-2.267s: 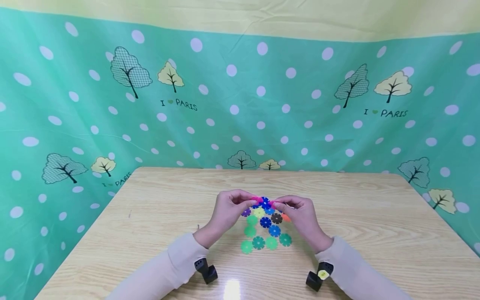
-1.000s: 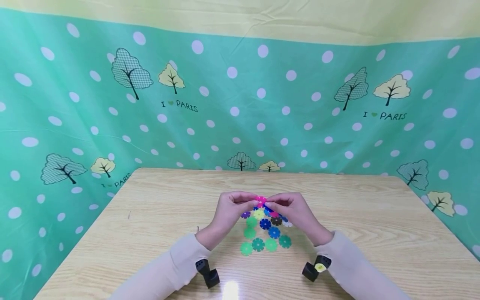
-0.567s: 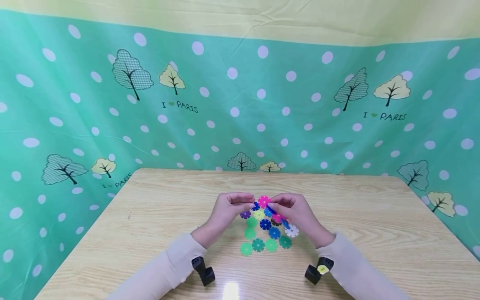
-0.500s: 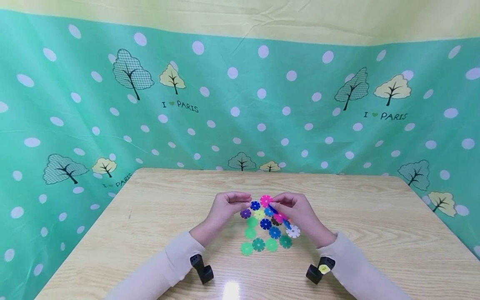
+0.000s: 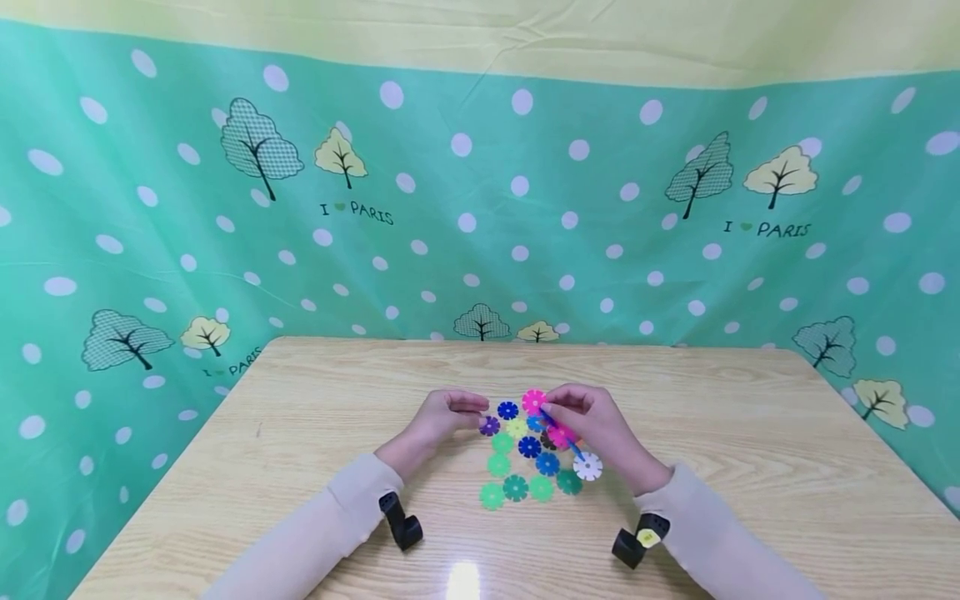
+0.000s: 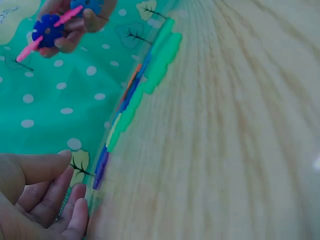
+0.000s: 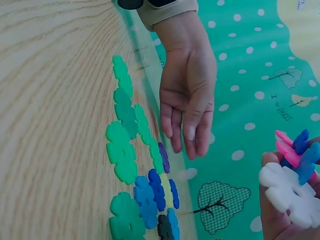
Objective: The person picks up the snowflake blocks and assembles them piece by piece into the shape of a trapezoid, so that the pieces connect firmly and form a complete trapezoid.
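Observation:
My right hand point(image 5: 596, 423) pinches a chain of interlocked notched plastic discs, held above the table. In the head view its pink end disc point(image 5: 534, 402) is at the top and its white disc point(image 5: 587, 466) hangs at the lower end. Between them are another pink disc point(image 5: 560, 435) and blue ones, seen edge-on. The left wrist view shows a blue disc point(image 6: 48, 31) face-on between pink ones. My left hand point(image 5: 442, 421) holds nothing, its fingers loosely bent. It hovers left of the chain, near a purple disc point(image 5: 490, 426) on the table.
Several loose discs lie flat beneath the hands: light green point(image 5: 492, 496), teal point(image 5: 516, 487), dark blue point(image 5: 529, 447), mid blue point(image 5: 547, 463), yellow and brown. The wooden table point(image 5: 315, 450) ends at a polka-dot curtain point(image 5: 420, 250) behind.
My left hand has let go of the pink disc and drawn back to the left. The chain stays in my right hand, its white end now hanging in sight.

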`<state>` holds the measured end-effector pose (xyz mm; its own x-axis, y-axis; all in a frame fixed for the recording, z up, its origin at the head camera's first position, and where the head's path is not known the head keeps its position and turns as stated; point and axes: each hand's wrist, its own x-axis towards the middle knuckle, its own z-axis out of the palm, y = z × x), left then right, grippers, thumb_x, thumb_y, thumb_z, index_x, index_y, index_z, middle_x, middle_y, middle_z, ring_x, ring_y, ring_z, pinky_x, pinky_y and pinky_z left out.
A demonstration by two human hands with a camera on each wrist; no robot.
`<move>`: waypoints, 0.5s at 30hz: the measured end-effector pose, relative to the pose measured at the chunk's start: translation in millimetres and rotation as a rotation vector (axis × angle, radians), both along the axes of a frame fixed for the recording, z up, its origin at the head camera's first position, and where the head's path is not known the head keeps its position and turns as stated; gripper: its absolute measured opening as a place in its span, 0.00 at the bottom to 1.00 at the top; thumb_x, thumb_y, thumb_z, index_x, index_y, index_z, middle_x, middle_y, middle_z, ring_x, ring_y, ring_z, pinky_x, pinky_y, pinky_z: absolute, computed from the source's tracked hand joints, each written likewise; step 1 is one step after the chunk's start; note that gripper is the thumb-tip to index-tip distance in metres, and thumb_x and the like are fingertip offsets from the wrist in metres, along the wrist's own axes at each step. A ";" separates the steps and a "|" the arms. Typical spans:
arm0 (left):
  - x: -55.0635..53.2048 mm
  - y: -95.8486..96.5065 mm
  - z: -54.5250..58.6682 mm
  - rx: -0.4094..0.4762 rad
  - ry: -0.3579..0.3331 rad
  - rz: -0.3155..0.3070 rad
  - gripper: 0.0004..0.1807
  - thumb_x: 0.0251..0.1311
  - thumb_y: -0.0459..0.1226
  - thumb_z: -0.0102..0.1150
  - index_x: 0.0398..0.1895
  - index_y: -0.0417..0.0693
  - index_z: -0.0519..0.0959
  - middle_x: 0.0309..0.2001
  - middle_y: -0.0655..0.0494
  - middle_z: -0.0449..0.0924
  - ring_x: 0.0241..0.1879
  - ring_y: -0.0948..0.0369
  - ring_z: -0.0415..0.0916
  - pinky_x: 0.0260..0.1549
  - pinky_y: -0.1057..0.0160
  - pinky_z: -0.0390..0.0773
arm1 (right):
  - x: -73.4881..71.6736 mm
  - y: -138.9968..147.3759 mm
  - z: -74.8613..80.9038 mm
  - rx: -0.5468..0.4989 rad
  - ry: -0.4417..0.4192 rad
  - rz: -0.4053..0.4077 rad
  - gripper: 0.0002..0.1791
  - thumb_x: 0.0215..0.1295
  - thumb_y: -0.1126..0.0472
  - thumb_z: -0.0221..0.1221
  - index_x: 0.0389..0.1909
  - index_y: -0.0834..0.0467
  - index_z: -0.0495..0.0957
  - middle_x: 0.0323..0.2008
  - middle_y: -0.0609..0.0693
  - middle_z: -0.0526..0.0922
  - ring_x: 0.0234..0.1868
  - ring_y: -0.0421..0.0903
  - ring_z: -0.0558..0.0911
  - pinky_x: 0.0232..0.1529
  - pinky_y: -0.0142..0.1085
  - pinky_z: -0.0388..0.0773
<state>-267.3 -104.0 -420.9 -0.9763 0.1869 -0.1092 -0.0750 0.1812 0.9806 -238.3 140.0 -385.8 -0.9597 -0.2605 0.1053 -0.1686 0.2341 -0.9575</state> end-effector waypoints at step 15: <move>-8.3 -1.0 -11.0 -0.312 0.139 -0.094 0.17 0.47 0.25 0.66 0.43 0.42 0.83 0.37 0.53 0.83 0.37 0.61 0.78 0.38 0.65 0.80 | -2.5 -1.6 0.1 -0.056 -0.026 0.062 0.14 0.64 0.60 0.59 0.39 0.69 0.78 0.32 0.53 0.83 0.32 0.42 0.82 0.36 0.29 0.79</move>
